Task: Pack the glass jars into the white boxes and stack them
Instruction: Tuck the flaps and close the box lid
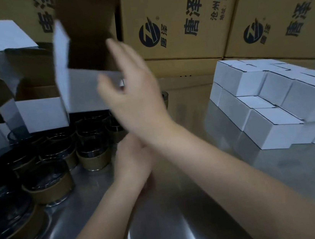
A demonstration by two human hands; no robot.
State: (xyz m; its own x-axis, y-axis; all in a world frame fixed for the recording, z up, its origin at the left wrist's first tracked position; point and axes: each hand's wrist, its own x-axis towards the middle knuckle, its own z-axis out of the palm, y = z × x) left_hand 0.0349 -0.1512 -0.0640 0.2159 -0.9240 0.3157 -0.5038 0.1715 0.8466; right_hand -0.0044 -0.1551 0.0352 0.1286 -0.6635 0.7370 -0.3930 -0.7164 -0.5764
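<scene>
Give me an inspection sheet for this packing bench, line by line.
Surface: steel table, shiny.
Job's things: glass jars crowded at left; open white boxes behind them; closed white boxes stacked at right.
Clutter: nothing seen.
Hands: right hand raised, fingers spread, blurred, before an open box; left hand low, partly hidden, grip unclear.
Cables: nothing seen.
Surroundings: printed brown cartons behind.

Closed white box stack [271, 104]: 1. Printed brown cartons [179, 16] behind stack: 3. Open white boxes [41, 112] left of stack: 3. Glass jars [91, 156] left of stack: about 12, as blur prevents a firm count.
</scene>
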